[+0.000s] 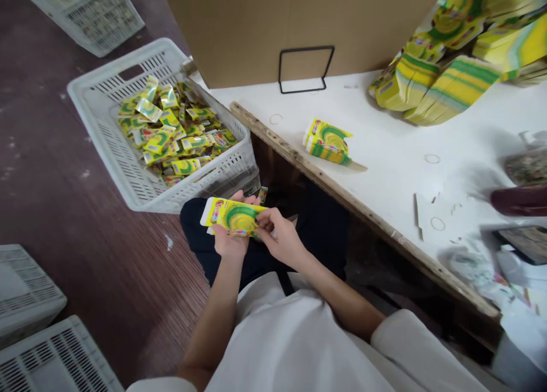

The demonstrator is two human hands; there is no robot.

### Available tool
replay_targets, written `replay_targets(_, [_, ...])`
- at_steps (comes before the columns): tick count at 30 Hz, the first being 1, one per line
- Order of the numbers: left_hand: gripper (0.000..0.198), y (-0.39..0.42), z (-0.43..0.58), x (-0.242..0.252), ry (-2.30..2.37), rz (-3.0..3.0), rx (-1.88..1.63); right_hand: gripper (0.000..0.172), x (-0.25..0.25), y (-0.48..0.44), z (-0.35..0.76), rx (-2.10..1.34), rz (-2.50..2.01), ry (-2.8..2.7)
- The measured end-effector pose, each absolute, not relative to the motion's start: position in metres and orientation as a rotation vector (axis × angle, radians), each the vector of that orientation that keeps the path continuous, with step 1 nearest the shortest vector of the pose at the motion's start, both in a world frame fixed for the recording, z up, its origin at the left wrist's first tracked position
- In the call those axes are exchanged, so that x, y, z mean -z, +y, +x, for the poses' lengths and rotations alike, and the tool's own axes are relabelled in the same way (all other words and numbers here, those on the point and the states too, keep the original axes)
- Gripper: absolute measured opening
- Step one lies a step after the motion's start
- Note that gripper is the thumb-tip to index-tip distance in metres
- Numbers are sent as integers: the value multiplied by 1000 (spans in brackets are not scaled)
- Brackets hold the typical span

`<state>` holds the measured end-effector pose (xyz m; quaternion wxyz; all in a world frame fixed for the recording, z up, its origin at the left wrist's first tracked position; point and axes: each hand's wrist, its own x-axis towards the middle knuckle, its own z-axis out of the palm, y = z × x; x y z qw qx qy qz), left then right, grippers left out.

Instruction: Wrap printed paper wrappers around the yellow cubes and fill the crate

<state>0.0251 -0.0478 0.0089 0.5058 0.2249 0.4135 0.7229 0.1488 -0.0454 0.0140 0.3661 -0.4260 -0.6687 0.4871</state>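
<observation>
Over my lap, my left hand (229, 239) cradles a flat yellow and green printed carton (233, 214) from beneath, fingers curled round its edge. My right hand (280, 238) pinches the carton's right end between thumb and fingers. A white plastic crate (128, 170) stands just beyond on the floor, filled with several small yellow-green packets (171, 133). A short stack of similar folded cartons (328, 142) lies on the white table (384, 152) to the right.
A large heap of flat printed cartons (453, 61) is piled at the table's far right corner. A black wire stand (304, 70) leans against the cardboard wall. Blurred items clutter the table's right edge. More white crates (38, 323) sit on the dark floor at left.
</observation>
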Motion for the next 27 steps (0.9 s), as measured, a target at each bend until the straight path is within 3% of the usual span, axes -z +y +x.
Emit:
replay_targets(5, [73,-62,21,-8,988,407,-1802,20,-10,-61,143,-1359,-1063,-1673])
replay_targets(23, [64,-60,28,-11,1012,216,-1741,32,-12,-80,132,-1485,-1166,-1440])
replay_targets(27, [59,-53,23,-5,1037,130,-1706,31,7,-78,121,-1534,-1226,-1288])
